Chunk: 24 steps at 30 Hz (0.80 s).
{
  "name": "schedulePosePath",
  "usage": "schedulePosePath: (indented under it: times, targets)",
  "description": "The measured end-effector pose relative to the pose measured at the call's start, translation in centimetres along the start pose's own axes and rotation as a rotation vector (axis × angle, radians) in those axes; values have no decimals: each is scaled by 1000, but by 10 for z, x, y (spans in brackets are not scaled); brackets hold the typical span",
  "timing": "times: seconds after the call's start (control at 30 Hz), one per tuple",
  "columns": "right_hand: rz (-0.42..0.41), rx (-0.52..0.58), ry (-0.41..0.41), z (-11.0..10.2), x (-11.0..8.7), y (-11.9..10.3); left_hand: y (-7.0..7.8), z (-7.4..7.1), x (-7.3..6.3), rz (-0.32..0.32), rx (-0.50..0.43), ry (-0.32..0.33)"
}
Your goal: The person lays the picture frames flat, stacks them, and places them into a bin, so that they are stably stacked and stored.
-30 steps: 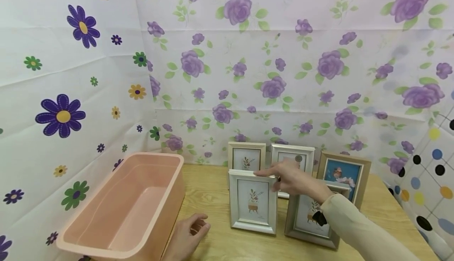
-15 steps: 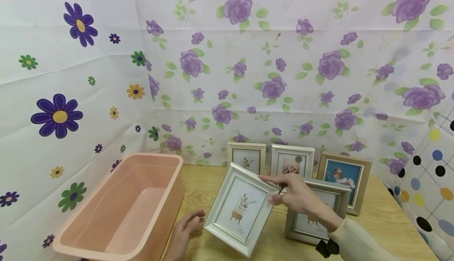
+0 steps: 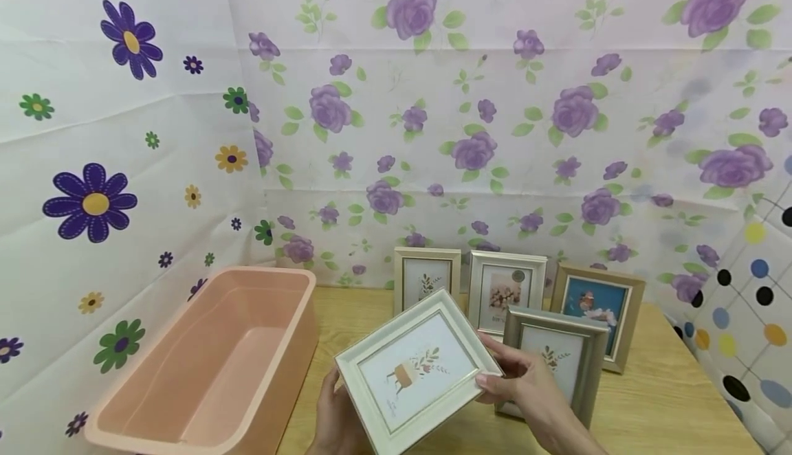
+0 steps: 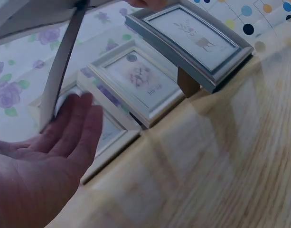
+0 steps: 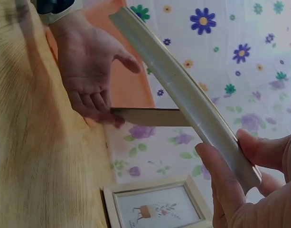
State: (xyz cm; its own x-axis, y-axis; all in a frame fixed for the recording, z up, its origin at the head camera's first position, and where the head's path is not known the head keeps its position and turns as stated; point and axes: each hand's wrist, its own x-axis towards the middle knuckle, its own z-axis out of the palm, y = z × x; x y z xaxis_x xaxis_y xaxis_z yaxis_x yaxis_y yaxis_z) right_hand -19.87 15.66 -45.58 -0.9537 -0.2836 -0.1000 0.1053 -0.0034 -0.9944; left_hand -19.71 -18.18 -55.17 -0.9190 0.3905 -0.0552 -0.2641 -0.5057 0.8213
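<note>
My right hand [image 3: 529, 386] pinches a cream-white picture frame [image 3: 427, 372] by its right corner, thumb on the front and fingers behind. The frame is tilted and turned, its print of a potted plant facing me. In the right wrist view its back support leg [image 5: 147, 117] sticks out from the rear. My left hand [image 5: 86, 71] is spread with the palm up, fingertips right at the free end of that leg. In the head view the left hand is partly hidden behind the frame's left side. A grey-silver picture frame [image 3: 559, 359] stands just behind my right hand.
Along the back stand a beige frame [image 3: 427, 262], a white frame [image 3: 507, 290] with a pink flower print and a tan frame [image 3: 600, 311] with a blue picture. A pink plastic bin [image 3: 291, 365] is at the left on the wooden table [image 3: 346, 311].
My right hand has taken hold of the cream-white frame, lifted it off the table and turned it on its side. My left hand has moved in behind it.
</note>
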Motion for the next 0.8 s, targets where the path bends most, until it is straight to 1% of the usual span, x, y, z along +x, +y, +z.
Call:
schedulePosePath:
  times: [0.13,0.23,0.33,0.37,0.4,0.47,0.5,0.57,0.6,0.63,0.67,0.7,0.73,0.77,0.8]
  targets:
    - [28,32,83,-2,-8,11,8,-2,-6,60,0,-126]
    - [32,65,125,-2,-10,20,14,-2,-10,110,-30,-214]
    - [38,92,155,1,-12,31,16,0,-13,184,-48,-288]
    - [43,102,167,3,-12,34,16,2,-14,221,-41,-299]
    - [46,110,179,4,-12,37,15,3,-15,259,-27,-298]
    - [61,118,201,8,-12,42,13,8,-17,350,24,-246]
    - [67,120,211,9,-13,44,11,11,-19,393,62,-200]
    - [76,130,229,12,-13,48,6,18,-21,499,180,-77]
    - [80,132,235,13,-13,49,3,20,-23,553,261,-15]
    - [88,134,243,14,-13,50,-1,21,-24,594,351,42]
    - [96,137,245,14,-14,51,-6,18,-24,635,450,76]
    - [104,143,246,15,-14,52,-11,12,-23,678,568,98]
    - [110,152,243,15,-14,53,-20,-2,-19,744,677,88]
    - [117,160,240,16,-14,53,-30,-19,-13,810,781,60]
    - [125,169,237,16,-14,54,-40,-37,-7,845,879,43]
